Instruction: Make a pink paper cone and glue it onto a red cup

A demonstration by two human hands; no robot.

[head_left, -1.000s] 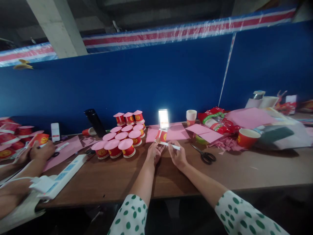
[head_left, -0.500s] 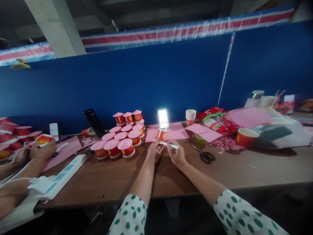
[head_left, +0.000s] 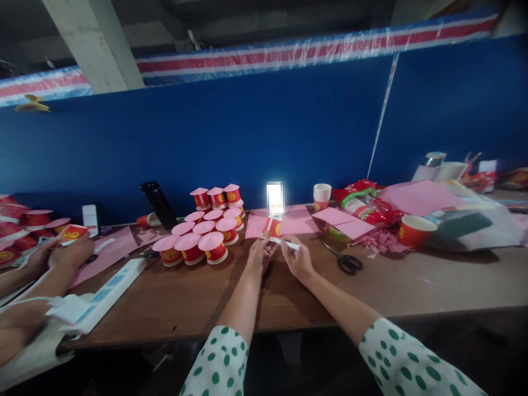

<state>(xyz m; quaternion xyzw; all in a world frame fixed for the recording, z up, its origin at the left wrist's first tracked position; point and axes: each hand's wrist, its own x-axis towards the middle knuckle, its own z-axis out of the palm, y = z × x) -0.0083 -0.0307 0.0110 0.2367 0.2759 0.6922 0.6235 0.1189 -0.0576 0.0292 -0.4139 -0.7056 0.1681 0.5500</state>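
Observation:
Near the middle of the table, my left hand [head_left: 260, 254] is closed on a small red paper cup [head_left: 273, 227] with a gold emblem. My right hand [head_left: 297, 258] pinches a white pen [head_left: 290, 245], whose far end lies at the cup's lower rim. Behind the cup are pink paper sheets [head_left: 303, 220] and a bright, blurred-out upright object. Several red cups with pink cone tops [head_left: 212, 242] stand to the left of my hands.
Black scissors [head_left: 349, 264] lie right of my hands, near pink shreds [head_left: 381, 240] and a red cup [head_left: 416, 232]. A power strip [head_left: 108, 297] and a black bottle [head_left: 159, 204] are on the left, where another person's hands [head_left: 68, 253] hold a red cup.
The white pen has shifted slightly, its far end now nearer the cup's lower right edge. The other person's cup has turned a little, and their pen no longer shows across it.

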